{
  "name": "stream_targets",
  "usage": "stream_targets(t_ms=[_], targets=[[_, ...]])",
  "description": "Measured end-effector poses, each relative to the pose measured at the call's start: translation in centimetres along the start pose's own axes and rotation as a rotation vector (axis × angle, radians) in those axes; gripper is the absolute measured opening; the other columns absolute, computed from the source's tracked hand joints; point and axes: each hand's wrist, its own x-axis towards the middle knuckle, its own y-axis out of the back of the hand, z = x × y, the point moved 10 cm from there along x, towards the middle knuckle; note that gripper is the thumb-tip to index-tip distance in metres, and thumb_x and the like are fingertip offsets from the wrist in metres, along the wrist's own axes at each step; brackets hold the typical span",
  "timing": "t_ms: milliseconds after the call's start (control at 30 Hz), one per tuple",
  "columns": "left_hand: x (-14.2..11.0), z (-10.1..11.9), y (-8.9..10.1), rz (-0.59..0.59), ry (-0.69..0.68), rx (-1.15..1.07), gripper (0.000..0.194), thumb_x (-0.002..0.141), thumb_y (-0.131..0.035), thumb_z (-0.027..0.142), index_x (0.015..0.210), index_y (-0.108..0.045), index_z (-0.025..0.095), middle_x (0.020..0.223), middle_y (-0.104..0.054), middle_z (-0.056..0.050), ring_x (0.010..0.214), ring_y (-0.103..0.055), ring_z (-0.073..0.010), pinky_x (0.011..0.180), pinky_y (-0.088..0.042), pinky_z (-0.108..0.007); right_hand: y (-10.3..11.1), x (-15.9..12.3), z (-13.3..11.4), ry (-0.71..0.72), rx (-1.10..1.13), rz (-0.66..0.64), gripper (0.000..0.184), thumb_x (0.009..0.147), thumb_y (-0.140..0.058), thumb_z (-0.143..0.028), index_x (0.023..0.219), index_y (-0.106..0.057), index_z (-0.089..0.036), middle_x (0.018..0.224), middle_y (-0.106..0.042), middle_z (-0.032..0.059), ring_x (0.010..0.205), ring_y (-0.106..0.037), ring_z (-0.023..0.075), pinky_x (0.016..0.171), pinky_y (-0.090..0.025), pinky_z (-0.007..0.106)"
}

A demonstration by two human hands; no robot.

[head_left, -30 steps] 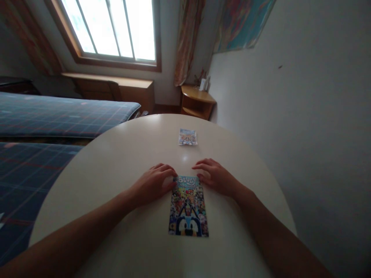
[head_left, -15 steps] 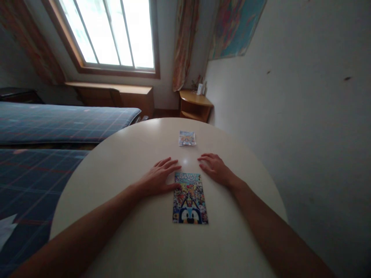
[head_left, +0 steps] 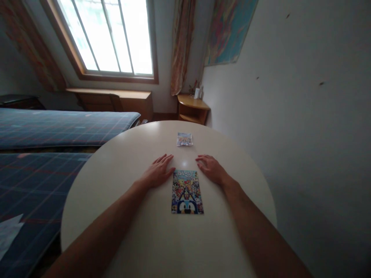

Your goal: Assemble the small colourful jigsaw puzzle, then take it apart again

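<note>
A colourful picture card (head_left: 187, 193) with a blue cartoon dog and the word "Bluey" lies flat on the round white table (head_left: 162, 247). My left hand (head_left: 159, 171) rests open on the tabletop at the card's upper left, its thumb by the card's corner. On the other side, my right hand (head_left: 212, 169) lies palm down with fingers stretched, just off the card's upper right. Neither hand holds anything. Farther back on the table sits a small square packet (head_left: 184, 139) with a similar print.
Blue checked mattresses (head_left: 43, 170) stand left of the table, with white paper (head_left: 10, 233) on the nearer one. A white wall (head_left: 313, 139) runs along the right. Beyond the table are a corner shelf (head_left: 193, 101) and a wooden desk (head_left: 130, 94) under the window.
My left hand has drawn back slightly left, and its thumb has come off the card to its corner. My right hand stays in much the same place. The camera view has shifted a little.
</note>
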Motion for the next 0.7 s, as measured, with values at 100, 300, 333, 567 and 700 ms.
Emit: stream_targets(t_ms=[100, 300, 333, 567, 700], targets=[[0.0, 0.0, -0.1, 0.014, -0.037, 0.013, 0.057, 0.098, -0.035, 0.049, 0.145, -0.039, 0.017, 0.154, -0.036, -0.01, 0.146, -0.025, -0.0261, 0.119, -0.023, -0.046, 0.4, -0.3, -0.4, 0.028, 0.025, -0.012, 0.026, 0.09, -0.054, -0.029, 0.109, -0.069, -0.019, 0.124, -0.064, 0.0118, 0.118, -0.056, 0.0234, 0.107, -0.039, 0.044], [0.2, 0.1, 0.4, 0.027, -0.087, 0.04, 0.048, 0.098, -0.039, 0.042, 0.141, -0.048, 0.023, 0.152, -0.041, -0.006, 0.143, -0.032, -0.0247, 0.116, -0.028, -0.045, 0.8, -0.3, -0.1, 0.045, 0.055, -0.017, 0.025, 0.09, -0.055, -0.029, 0.106, -0.07, -0.018, 0.121, -0.064, 0.0113, 0.115, -0.057, 0.0223, 0.105, -0.04, 0.043], [0.4, 0.0, 0.5, 0.033, -0.085, 0.04, 0.046, 0.097, -0.04, 0.04, 0.14, -0.049, 0.023, 0.151, -0.042, -0.006, 0.142, -0.033, -0.0244, 0.116, -0.028, -0.045, 0.8, -0.2, 0.0, 0.05, 0.053, -0.014, 0.024, 0.089, -0.056, -0.029, 0.105, -0.07, -0.019, 0.12, -0.065, 0.011, 0.114, -0.057, 0.0222, 0.104, -0.041, 0.043], [1.0, -0.5, 0.4, 0.033, -0.077, 0.035, 0.045, 0.096, -0.043, 0.035, 0.14, -0.049, 0.026, 0.152, -0.041, -0.003, 0.142, -0.033, -0.0243, 0.116, -0.028, -0.046, 1.4, 0.5, 1.1, 0.031, 0.045, -0.006, 0.021, 0.089, -0.056, -0.026, 0.102, -0.07, -0.019, 0.112, -0.066, 0.0094, 0.109, -0.057, 0.0218, 0.101, -0.041, 0.042], [0.8, -0.5, 0.3, 0.034, -0.074, 0.043, 0.045, 0.096, -0.042, 0.035, 0.141, -0.048, 0.027, 0.153, -0.04, -0.003, 0.143, -0.032, -0.0243, 0.117, -0.028, -0.046, 1.3, 0.4, 1.0, 0.023, 0.032, -0.022, 0.022, 0.089, -0.056, -0.026, 0.105, -0.069, -0.019, 0.115, -0.065, 0.0099, 0.11, -0.055, 0.0221, 0.103, -0.041, 0.042]])
